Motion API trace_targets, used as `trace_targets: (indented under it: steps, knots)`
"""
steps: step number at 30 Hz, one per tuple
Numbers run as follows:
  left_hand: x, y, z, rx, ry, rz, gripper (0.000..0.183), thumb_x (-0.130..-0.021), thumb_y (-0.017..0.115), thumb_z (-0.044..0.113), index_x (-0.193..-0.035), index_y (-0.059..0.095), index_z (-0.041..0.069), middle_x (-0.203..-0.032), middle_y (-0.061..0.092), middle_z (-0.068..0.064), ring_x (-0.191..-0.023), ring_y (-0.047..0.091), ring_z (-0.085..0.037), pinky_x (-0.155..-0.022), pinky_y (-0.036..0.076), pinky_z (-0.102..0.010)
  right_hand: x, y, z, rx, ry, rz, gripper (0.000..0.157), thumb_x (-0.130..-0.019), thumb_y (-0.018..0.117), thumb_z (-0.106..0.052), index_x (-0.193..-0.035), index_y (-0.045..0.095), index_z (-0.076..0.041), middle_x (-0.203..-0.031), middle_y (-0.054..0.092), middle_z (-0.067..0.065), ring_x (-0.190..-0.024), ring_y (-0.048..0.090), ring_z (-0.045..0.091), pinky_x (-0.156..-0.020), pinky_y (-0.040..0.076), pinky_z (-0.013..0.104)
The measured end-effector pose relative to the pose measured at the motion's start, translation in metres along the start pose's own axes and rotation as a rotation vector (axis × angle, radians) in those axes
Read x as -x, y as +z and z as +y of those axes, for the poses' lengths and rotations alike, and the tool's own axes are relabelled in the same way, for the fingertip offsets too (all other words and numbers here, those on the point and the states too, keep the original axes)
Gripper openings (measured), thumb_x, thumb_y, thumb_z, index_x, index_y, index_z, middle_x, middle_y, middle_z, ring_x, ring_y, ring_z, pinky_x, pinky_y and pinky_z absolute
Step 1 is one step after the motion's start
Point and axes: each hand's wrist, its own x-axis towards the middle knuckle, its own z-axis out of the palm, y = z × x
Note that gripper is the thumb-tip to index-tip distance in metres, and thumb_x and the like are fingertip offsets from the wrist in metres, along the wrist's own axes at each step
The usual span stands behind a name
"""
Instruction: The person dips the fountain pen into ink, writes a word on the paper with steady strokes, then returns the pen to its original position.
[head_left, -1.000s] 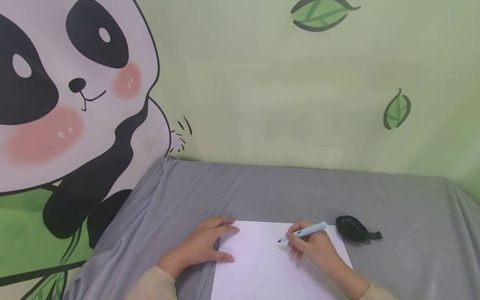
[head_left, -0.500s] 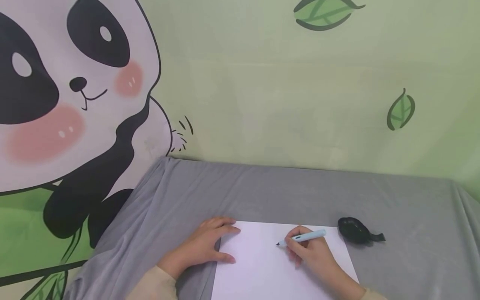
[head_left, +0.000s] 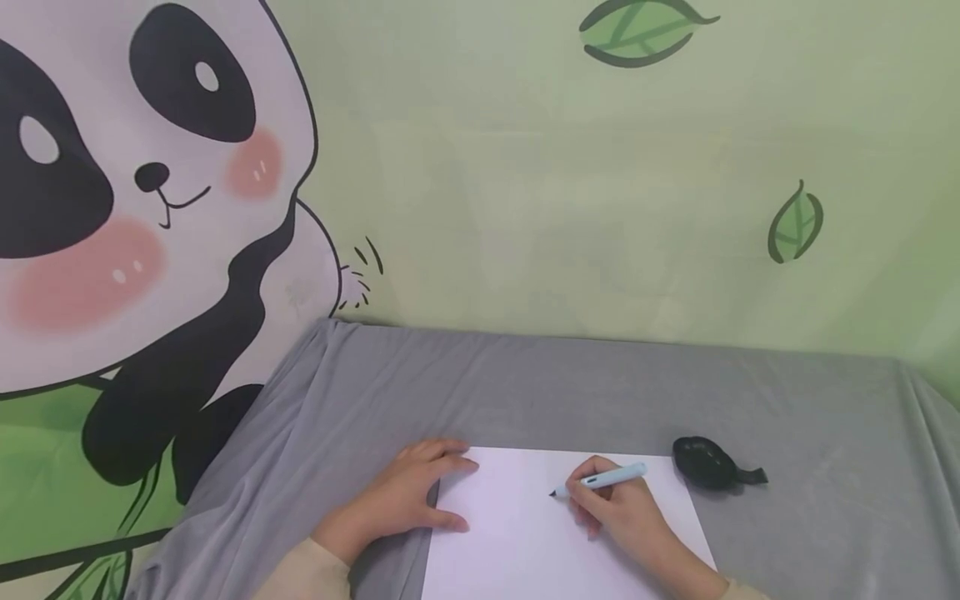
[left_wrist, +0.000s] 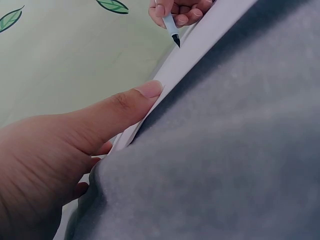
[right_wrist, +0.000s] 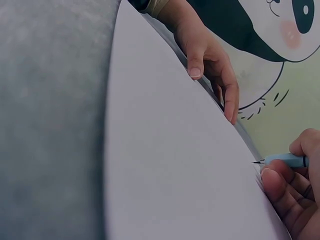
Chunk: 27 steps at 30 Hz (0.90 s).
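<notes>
In the head view a white sheet of paper (head_left: 510,542) lies on the grey cloth. My left hand (head_left: 401,492) rests spread on its left edge, with thumb and fingertips touching the paper. The left wrist view shows the left thumb (left_wrist: 120,110) lying on that edge. My right hand (head_left: 618,508) pinches a light blue pen (head_left: 615,476) with a dark pointed tip over the upper part of the sheet. In the right wrist view the pen (right_wrist: 285,160) has its tip close to the paper; whether it touches I cannot tell. No marks on the sheet can be made out.
A glossy black object (head_left: 705,464), rounded with a short flared neck, lies right of the paper on the grey cloth (head_left: 525,383). Behind the covered surface rises a pale green wall (head_left: 525,233) with a panda and leaves printed on it.
My right hand has shifted the pen slightly left and towards me over the sheet, and the pen leans lower. My left hand keeps its place on the edge. The head view shakes a little.
</notes>
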Motion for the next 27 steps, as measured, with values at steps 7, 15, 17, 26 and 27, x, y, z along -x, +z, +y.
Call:
trace_targets:
  steps: [7,15,17,26,27]
  knots:
    - [0.0007,-0.0003,0.0006,0.018,-0.011,-0.012,0.064,-0.071,0.079,0.047,-0.126,0.061,0.019,-0.141,0.051,-0.006,-0.132,0.045,-0.030,-0.107,0.033,-0.053,0.0011,0.0009,-0.0001,0.013,-0.001,0.010,0.020,-0.090,0.065,-0.016,-0.093,0.058,0.003,-0.067,0.064,0.013,-0.053,0.056,0.005,-0.047,0.051,0.024]
    - [0.0004,-0.0002,0.0012,0.013,-0.018,-0.013,0.064,-0.071,0.079,0.047,-0.126,0.062,0.019,-0.141,0.052,-0.005,-0.131,0.045,-0.030,-0.107,0.034,-0.053,0.0016,0.0006,0.0005,0.006,-0.008,0.013,0.020,-0.091,0.065,-0.015,-0.092,0.057,0.003,-0.067,0.064,0.013,-0.053,0.056,0.005,-0.047,0.051,0.024]
    - [0.0002,0.0000,0.0010,0.014,-0.017,-0.013,0.064,-0.071,0.079,0.047,-0.126,0.062,0.019,-0.141,0.052,-0.005,-0.132,0.045,-0.030,-0.107,0.034,-0.053,0.0016,0.0006,0.0007,0.002,-0.011,0.015,0.019,-0.091,0.065,-0.014,-0.092,0.057,0.003,-0.067,0.064,0.014,-0.053,0.056,0.005,-0.047,0.051,0.024]
    - [0.0000,0.0010,0.0003,0.032,-0.018,-0.020,0.065,-0.072,0.078,0.050,-0.127,0.061,0.020,-0.141,0.051,-0.004,-0.133,0.044,-0.030,-0.107,0.033,-0.055,0.0022,-0.0006,0.0009,0.004,0.000,0.024,0.018,-0.091,0.064,-0.013,-0.092,0.057,0.003,-0.068,0.064,0.013,-0.053,0.057,0.006,-0.047,0.051,0.024]
    - [0.0000,0.0009,0.0004,0.033,-0.019,-0.021,0.065,-0.071,0.078,0.050,-0.127,0.061,0.020,-0.141,0.051,-0.004,-0.133,0.044,-0.030,-0.107,0.033,-0.055,0.0024,-0.0007,0.0008,0.003,0.001,0.025,0.018,-0.091,0.064,-0.013,-0.092,0.056,0.003,-0.068,0.064,0.013,-0.053,0.057,0.006,-0.047,0.051,0.024]
